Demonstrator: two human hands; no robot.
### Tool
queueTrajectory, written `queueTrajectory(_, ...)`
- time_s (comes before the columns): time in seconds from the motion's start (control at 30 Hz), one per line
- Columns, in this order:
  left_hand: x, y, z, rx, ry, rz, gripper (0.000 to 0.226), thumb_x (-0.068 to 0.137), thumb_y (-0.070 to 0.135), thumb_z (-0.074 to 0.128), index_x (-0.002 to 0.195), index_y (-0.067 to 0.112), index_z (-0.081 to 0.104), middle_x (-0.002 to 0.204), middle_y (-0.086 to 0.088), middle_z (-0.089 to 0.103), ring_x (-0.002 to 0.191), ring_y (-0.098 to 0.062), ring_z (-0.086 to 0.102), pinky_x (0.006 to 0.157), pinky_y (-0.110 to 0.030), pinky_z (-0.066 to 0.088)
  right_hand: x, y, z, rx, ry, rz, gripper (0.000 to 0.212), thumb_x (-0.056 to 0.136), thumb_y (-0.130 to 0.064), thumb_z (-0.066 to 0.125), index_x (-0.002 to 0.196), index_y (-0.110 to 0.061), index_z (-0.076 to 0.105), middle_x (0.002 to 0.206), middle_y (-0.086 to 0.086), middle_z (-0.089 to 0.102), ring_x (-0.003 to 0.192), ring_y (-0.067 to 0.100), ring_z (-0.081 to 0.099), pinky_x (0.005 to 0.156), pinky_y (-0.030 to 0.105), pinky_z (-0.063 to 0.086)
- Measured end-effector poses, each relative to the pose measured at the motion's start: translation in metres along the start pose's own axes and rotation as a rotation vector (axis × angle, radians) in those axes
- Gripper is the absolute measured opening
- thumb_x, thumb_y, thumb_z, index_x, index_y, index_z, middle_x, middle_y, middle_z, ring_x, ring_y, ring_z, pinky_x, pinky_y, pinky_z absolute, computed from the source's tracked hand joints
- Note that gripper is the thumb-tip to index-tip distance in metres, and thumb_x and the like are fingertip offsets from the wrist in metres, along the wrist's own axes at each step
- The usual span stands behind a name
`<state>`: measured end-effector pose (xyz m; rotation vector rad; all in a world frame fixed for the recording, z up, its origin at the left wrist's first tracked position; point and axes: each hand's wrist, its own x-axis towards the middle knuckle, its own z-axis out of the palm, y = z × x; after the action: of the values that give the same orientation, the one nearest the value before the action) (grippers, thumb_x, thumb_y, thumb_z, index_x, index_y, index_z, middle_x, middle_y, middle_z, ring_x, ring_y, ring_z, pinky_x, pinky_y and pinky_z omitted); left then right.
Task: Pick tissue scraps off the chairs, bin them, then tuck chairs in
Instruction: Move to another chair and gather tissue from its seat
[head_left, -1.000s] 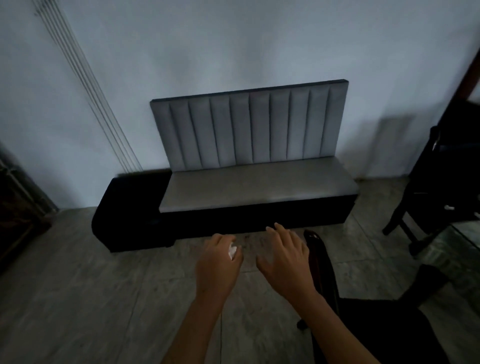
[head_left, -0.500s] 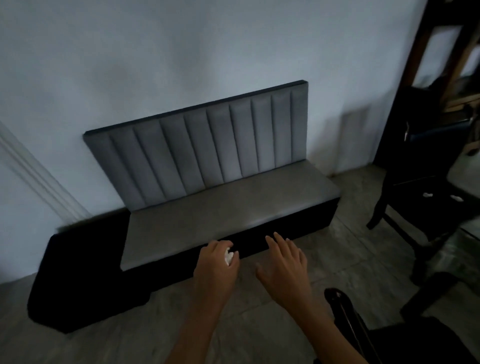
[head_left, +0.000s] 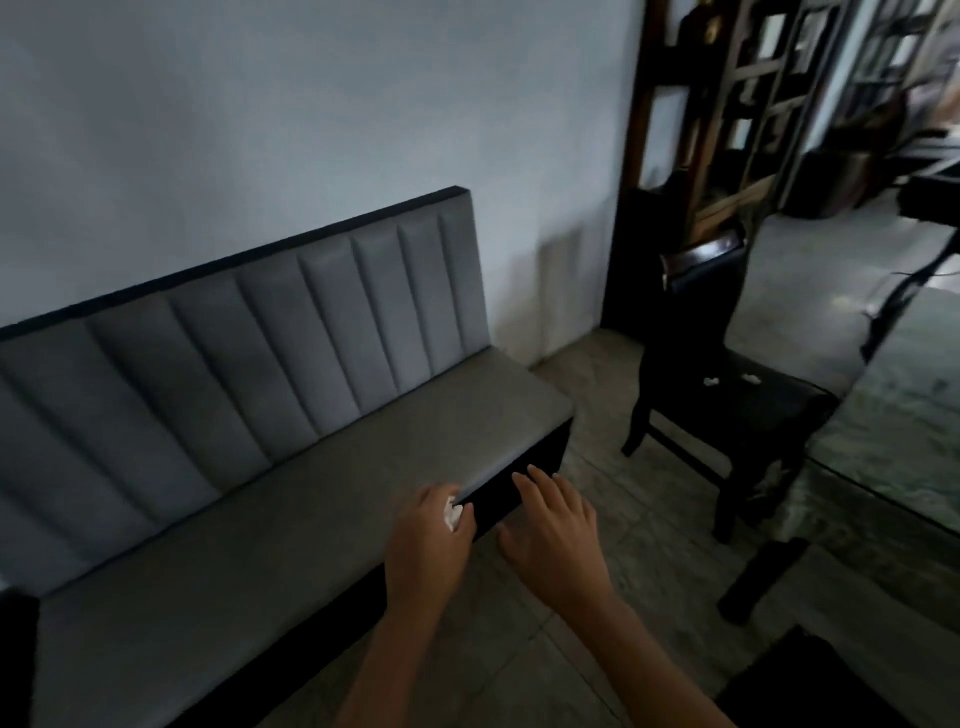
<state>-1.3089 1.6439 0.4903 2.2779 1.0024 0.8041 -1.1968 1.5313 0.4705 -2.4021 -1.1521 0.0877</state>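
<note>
Held scrap (head_left: 454, 515): white, crumpled, pinched in left hand (head_left: 428, 540).
Loose scraps (head_left: 709, 382), (head_left: 749, 378): white, small, apart on seat.
Chair (head_left: 727, 410): dark, upright, far right.

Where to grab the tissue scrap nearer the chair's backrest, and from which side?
Judgement: pinch it from straight above, thumb and fingertip across its bunched middle. The scrap lies loose and flat on the dark chair seat, backrest behind it, a second scrap beside it. The right hand is open; the left hand holds tissue.
</note>
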Motion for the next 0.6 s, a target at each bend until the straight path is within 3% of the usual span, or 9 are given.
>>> queueTrajectory(0.17, 0.082, -0.007, 0.041, -0.029, -0.096, 0.105, 0.025, 0.082, 0.017, 0.075, 0.107, 0.012, 0.072, 0.102, -0.006, 0.069, 0.089, -0.024, 0.064, 0.074, -0.029, 0.046, 0.065, 0.016, 0.002, -0.057, 0.059, 0.133, 0.069, 0.086, -0.058, 0.044, 0.148, -0.026, 0.036, 0.156, 0.000, 0.034, 0.143, 0.029, 0.027, 0.113, 0.048, 0.027)
queueTrajectory(0.27, 0.127, -0.004, 0.064, -0.068, -0.166, 0.133, 0.025, 0.083, 0.017, 0.072, 0.108, 0.012, 0.072, 0.105, -0.007, 0.069, 0.093, -0.027, 0.064, 0.076, -0.034, 0.050, 0.098, 0.028, -0.002, -0.090, 0.076, 0.211, 0.067, 0.086, -0.057, 0.046, 0.146, -0.028, 0.035, 0.155, 0.000, 0.033, 0.142, 0.028, 0.026, 0.114, 0.047, 0.026)
queueTrajectory(0.37, 0.163, 0.010, 0.088, -0.084, -0.241, 0.180, 0.027, 0.084, 0.018, 0.071, 0.111, 0.012, 0.071, 0.107, -0.010, 0.068, 0.096, -0.030, 0.063, 0.080, -0.039, 0.052, 0.123, 0.045, -0.009, -0.103, 0.110, 0.297, 0.065, 0.084, -0.055, 0.050, 0.143, -0.027, 0.040, 0.153, 0.004, 0.036, 0.140, 0.030, 0.029, 0.112, 0.048, 0.025)
queueTrajectory(0.6, 0.224, 0.056, 0.162, -0.125, -0.383, 0.353, 0.025, 0.086, 0.020, 0.070, 0.110, 0.014, 0.071, 0.109, -0.007, 0.067, 0.101, -0.027, 0.061, 0.080, -0.034, 0.047, 0.168, 0.106, -0.022, -0.122, 0.233, 0.485, 0.065, 0.078, -0.057, 0.049, 0.136, -0.027, 0.046, 0.145, 0.006, 0.046, 0.131, 0.033, 0.042, 0.103, 0.051, 0.036)
